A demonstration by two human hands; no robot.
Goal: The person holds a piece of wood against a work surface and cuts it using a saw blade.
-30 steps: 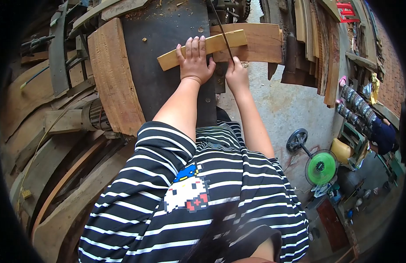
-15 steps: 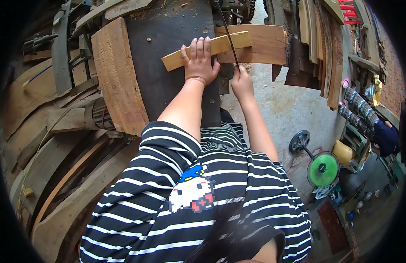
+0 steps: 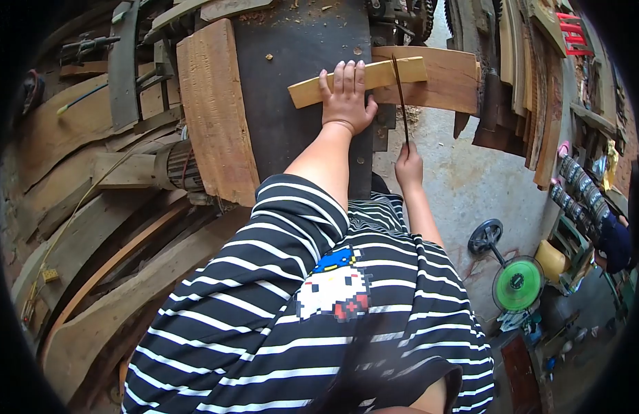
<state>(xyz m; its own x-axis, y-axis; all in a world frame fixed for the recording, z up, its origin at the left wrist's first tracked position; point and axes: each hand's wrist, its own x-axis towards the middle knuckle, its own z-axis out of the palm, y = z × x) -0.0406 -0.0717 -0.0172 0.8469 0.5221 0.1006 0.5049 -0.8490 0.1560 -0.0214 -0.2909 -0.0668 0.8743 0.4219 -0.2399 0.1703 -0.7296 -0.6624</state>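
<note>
My left hand (image 3: 346, 103) presses on a narrow light wooden strip (image 3: 306, 94), with its fingers laid over the top and the thumb out to the right. The strip lies slanted on a dark tabletop (image 3: 272, 138), its right part jutting past the edge. Gripped in my right hand (image 3: 409, 167) is the near end of a thin handsaw (image 3: 404, 114), seen edge-on. Its blade crosses the overhanging part of the strip, right of my left hand. The handle is mostly hidden by the fingers.
A brown board (image 3: 447, 79) sits beneath the strip's right end. One wide plank (image 3: 219, 114) stands along the table's left side. Stacked boards (image 3: 533, 90) line the right, and a green fan (image 3: 517, 283) is on the floor. Another person (image 3: 609, 238) is at far right.
My right hand has drawn the saw back toward my body, so less blade shows beyond the strip. My left hand stays on the strip. The whole view has shifted right.
</note>
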